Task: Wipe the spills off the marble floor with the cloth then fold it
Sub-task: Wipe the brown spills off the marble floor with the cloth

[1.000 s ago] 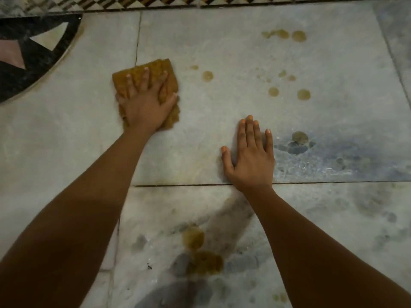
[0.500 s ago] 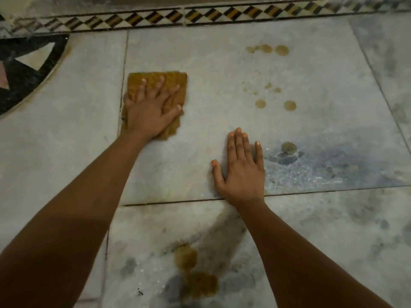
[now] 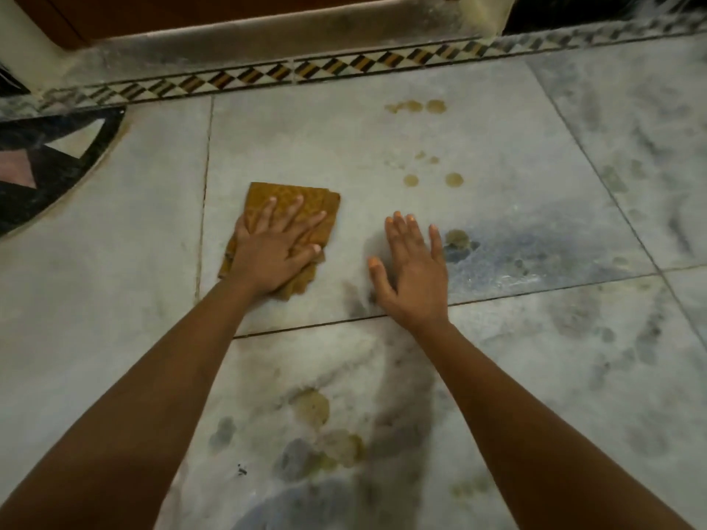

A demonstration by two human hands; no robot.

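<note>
A folded mustard-brown cloth [image 3: 290, 200] lies flat on the grey marble floor [image 3: 114, 285]. My left hand [image 3: 273, 248] presses down on it with fingers spread, covering its lower half. My right hand [image 3: 411, 267] rests flat on the bare floor to the cloth's right, fingers apart, holding nothing. Small brown spill drops [image 3: 453, 179] dot the tile beyond my right hand, with more drops [image 3: 417, 107] near the border. A drop [image 3: 457, 239] sits just right of my right fingers. Larger brown puddles [image 3: 311, 409] lie between my forearms.
A patterned inlay strip [image 3: 306, 72] and a raised step [image 3: 267, 36] run along the far edge. A dark curved inlay [image 3: 42, 174] fills the left side. Grout lines cross the floor below and to the left of my hands.
My left hand has slid the cloth to the right and toward me, over the spots that lay beside it. The camera has tilted up, showing the step. My right hand stays planted.
</note>
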